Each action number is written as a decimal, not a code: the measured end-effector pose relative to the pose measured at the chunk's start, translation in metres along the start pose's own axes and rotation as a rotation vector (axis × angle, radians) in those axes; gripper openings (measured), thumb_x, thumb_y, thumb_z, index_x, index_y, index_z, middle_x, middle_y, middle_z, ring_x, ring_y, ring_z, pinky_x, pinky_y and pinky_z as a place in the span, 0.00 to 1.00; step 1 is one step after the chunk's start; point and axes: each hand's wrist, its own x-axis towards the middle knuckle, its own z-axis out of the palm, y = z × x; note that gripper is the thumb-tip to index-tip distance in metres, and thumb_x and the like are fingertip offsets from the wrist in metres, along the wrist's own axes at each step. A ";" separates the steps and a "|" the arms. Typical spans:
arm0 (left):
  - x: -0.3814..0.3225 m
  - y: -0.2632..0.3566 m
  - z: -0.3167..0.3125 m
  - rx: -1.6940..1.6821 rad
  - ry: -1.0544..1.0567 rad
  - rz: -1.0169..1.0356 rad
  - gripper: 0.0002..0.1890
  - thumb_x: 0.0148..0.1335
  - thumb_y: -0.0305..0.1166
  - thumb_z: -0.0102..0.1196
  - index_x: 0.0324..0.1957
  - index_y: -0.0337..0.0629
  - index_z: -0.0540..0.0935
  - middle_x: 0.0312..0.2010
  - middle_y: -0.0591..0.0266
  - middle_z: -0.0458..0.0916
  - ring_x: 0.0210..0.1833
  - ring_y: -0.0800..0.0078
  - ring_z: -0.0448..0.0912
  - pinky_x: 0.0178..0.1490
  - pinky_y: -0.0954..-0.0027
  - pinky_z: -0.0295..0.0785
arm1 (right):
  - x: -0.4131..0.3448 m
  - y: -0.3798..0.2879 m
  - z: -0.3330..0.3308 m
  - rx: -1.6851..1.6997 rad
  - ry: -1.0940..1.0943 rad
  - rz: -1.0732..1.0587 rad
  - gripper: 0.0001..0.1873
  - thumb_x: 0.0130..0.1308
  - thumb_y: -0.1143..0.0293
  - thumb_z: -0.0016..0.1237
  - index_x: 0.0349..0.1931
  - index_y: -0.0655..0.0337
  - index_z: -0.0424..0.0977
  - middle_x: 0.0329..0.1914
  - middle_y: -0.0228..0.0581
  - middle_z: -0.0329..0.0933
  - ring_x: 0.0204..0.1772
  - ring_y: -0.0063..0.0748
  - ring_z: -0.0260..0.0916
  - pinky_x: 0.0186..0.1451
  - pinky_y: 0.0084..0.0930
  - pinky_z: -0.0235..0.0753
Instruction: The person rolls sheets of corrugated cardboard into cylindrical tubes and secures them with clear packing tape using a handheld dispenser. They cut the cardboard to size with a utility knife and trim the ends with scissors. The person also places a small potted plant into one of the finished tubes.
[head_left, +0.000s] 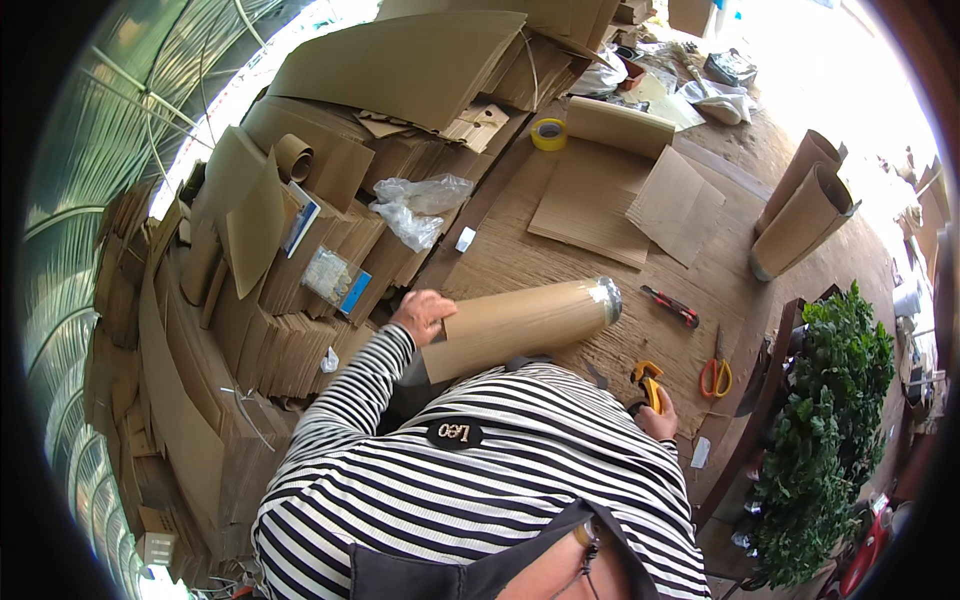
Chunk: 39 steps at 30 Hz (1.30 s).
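Observation:
A rolled cardboard tube (517, 322) lies on the wooden work table (495, 247), close against the striped shirt, with silvery tape around its far right end. My left hand (425, 315) grips the tube's open left end by its edge. In my right hand (658, 416) is a yellow handheld tool (651, 386), perhaps a stapler or tape dispenser, near the table's front right. A red and black utility knife (671, 306) and scissors (716, 373) with red and yellow handles lie to the right of the tube.
Stacked cardboard sheets (300, 352) fill the left side. Flat cardboard pieces (592, 202) and a roll of yellow tape (549, 135) lie at the table's far side. Two upright cardboard tubes (802, 217) stand at the right, beyond leafy green plants (825, 427).

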 end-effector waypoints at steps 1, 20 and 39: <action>0.008 -0.015 -0.010 -0.060 -0.021 0.055 0.21 0.59 0.30 0.62 0.56 0.49 0.85 0.57 0.60 0.84 0.57 0.57 0.80 0.64 0.56 0.73 | -0.005 -0.011 0.009 -0.045 -0.011 -0.013 0.35 0.55 0.75 0.59 0.68 0.63 0.73 0.58 0.42 0.81 0.51 0.28 0.80 0.55 0.25 0.79; 0.224 0.189 -0.077 -0.223 0.308 0.263 0.13 0.64 0.29 0.61 0.49 0.40 0.83 0.45 0.47 0.86 0.48 0.48 0.85 0.52 0.57 0.81 | 0.030 -0.263 -0.012 0.370 0.031 -0.344 0.38 0.61 0.80 0.49 0.75 0.68 0.60 0.62 0.37 0.73 0.50 0.22 0.71 0.54 0.17 0.72; 0.135 0.148 -0.063 -0.449 0.190 0.224 0.29 0.56 0.40 0.68 0.58 0.41 0.74 0.58 0.48 0.71 0.56 0.61 0.75 0.59 0.59 0.76 | 0.054 -0.331 0.083 0.351 -0.478 -0.354 0.40 0.57 0.79 0.51 0.75 0.65 0.62 0.61 0.39 0.76 0.54 0.23 0.73 0.55 0.19 0.73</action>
